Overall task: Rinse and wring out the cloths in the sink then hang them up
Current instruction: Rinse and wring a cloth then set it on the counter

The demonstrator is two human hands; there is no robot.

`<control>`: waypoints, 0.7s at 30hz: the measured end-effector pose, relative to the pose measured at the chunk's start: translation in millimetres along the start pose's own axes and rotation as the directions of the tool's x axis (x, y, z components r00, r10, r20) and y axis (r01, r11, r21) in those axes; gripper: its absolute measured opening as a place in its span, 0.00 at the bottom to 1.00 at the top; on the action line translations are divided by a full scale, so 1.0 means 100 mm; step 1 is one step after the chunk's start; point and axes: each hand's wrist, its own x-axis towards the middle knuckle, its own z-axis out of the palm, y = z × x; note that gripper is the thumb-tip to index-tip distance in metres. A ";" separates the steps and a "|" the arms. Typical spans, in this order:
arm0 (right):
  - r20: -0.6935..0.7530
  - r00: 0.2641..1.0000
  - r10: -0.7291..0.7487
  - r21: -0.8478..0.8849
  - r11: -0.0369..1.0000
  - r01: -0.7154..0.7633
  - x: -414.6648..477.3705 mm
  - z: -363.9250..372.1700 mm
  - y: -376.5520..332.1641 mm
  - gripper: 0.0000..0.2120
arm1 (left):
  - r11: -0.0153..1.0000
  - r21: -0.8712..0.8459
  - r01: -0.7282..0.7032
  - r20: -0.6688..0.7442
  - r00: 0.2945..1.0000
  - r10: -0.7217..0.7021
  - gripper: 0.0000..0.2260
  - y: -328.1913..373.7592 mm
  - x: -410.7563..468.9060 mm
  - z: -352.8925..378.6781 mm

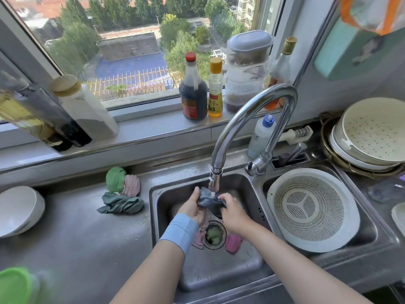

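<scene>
Over the sink (241,268) drain, the left hand (192,207) and right hand (232,212) each clench one end of a grey-blue cloth (209,199), bunched between the fingers just beneath the faucet (252,119) spout.

Six cloths (210,200), two colanders (311,209)

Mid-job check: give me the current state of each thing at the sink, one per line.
Faucet: spout over the left basin, above the held cloth.
Grey cloth: bunched, held under the spout.
Left hand: gripping the grey cloth.
Right hand: gripping the grey cloth.
Pink cloth: lying in the basin by the drain.
Wrung cloths: piled on the counter, not hung.
Colander: tilted in the right basin.
</scene>
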 end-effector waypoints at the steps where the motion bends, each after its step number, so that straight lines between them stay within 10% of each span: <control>1: 0.020 0.998 0.056 0.073 0.996 -0.058 0.01 0.00 0.01 0.16 | 1.000 0.030 -0.006 -0.008 1.000 0.006 0.09 0.00 0.00 0.02; 7: -0.040 0.976 0.214 0.507 0.846 -0.165 0.22 0.14 -0.32 0.08 | 0.982 0.184 -0.050 -0.039 0.998 0.058 0.13 -0.10 -0.03 0.01; 15: 0.018 0.997 0.078 -0.105 0.992 -0.076 0.08 0.18 -0.49 0.20 | 0.999 -0.014 -0.036 -0.030 0.999 0.035 0.14 -0.19 -0.09 -0.06; 21: 0.022 0.995 0.093 -0.163 0.983 -0.088 -0.01 0.16 -0.47 0.25 | 0.995 0.086 -0.043 -0.028 0.999 0.045 0.16 -0.20 -0.06 -0.08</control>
